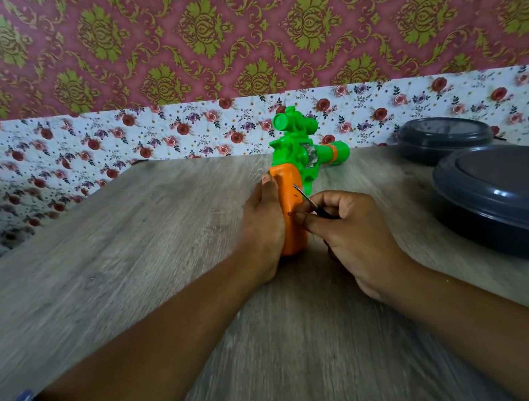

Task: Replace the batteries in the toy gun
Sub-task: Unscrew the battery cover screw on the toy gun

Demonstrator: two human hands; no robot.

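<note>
A toy gun (298, 159) with a green body, a green scope and an orange grip lies on the wooden table (132, 243), its barrel pointing right. My left hand (264, 229) holds the orange grip from the left side, thumb along its upper edge. My right hand (352, 234) pinches a small black-handled screwdriver (307, 198). The thin metal tip touches the right face of the orange grip. A small dark screw hole shows lower on that face.
Two dark grey round lidded containers stand at the right, one near (499, 199) and one farther back (443, 138). A floral-papered wall runs behind the table's far edge. Bare wood lies to the left of the gun.
</note>
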